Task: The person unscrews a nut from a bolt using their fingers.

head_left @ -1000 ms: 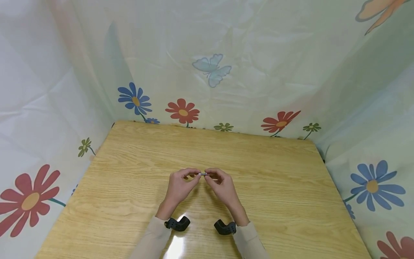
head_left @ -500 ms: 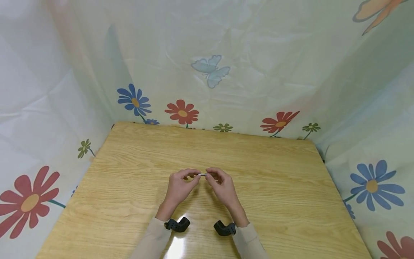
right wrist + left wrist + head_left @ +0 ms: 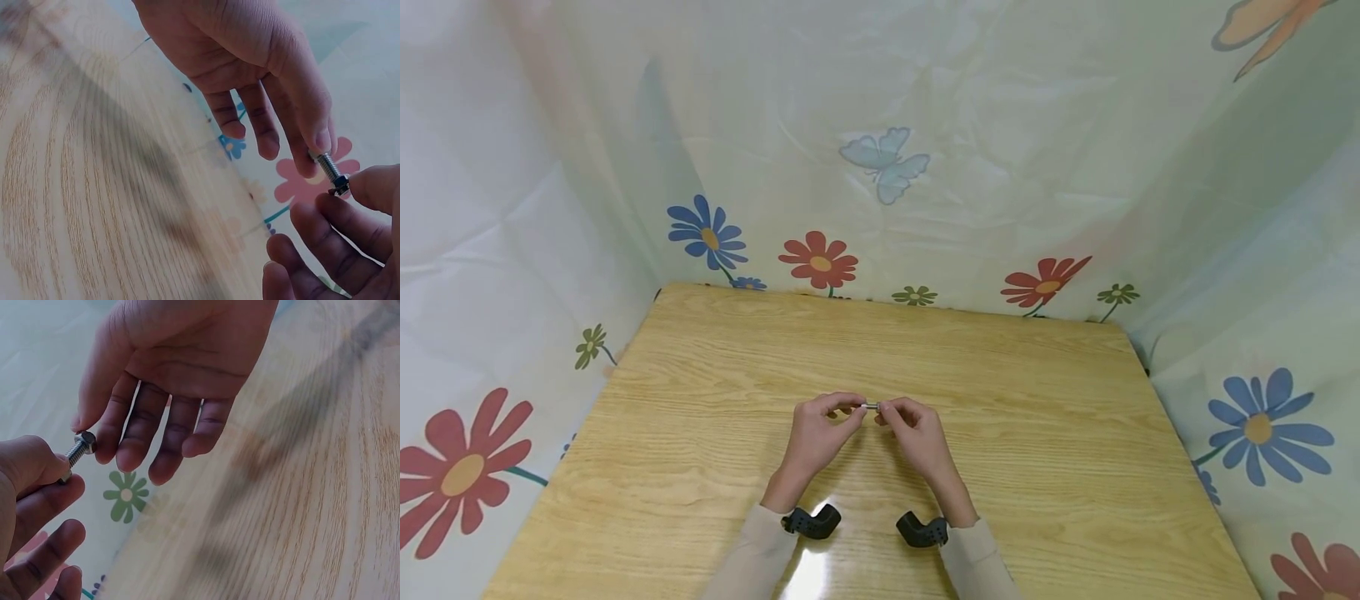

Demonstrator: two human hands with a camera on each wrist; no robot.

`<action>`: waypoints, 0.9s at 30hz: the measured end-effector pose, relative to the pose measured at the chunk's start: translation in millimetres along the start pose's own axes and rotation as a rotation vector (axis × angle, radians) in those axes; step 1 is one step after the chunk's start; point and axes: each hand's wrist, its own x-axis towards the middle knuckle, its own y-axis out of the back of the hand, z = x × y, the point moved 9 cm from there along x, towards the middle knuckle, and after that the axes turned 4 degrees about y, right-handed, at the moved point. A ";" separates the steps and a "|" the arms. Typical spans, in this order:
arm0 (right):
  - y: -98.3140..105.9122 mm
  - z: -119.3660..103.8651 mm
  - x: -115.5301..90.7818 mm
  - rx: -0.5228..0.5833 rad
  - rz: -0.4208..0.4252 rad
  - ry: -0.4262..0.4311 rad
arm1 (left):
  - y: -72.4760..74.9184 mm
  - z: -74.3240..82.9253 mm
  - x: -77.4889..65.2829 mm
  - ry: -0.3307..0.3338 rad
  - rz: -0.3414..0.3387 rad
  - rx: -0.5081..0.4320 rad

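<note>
A silver metal bolt is held level between both hands above the table. My left hand pinches its hex head between thumb and index finger, the other fingers loosely bent. At the opposite end, the thumb and index finger of my right hand pinch the tip of the threaded shank. A bit of metal shows under the right thumb, possibly a nut, but the fingertips mostly cover it. Bare thread is visible between the two grips.
Beneath the hands lies a wood-grain table. Pale curtains printed with flowers and a butterfly surround its back and sides. Each wrist carries a black camera mount.
My right thumb and index finger have rolled against each other at the bolt's end, the thumb going forward and the index finger back. My left hand has held still.
</note>
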 end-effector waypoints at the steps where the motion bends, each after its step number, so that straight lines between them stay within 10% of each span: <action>1: -0.3 -0.5 -0.2 0.004 -0.002 0.003 | 0.0 -0.4 -0.1 0.001 -0.001 -0.001; 27: -2.8 -5.1 2.2 0.086 -0.024 0.083 | 1.5 -2.2 -1.4 -0.001 0.018 0.010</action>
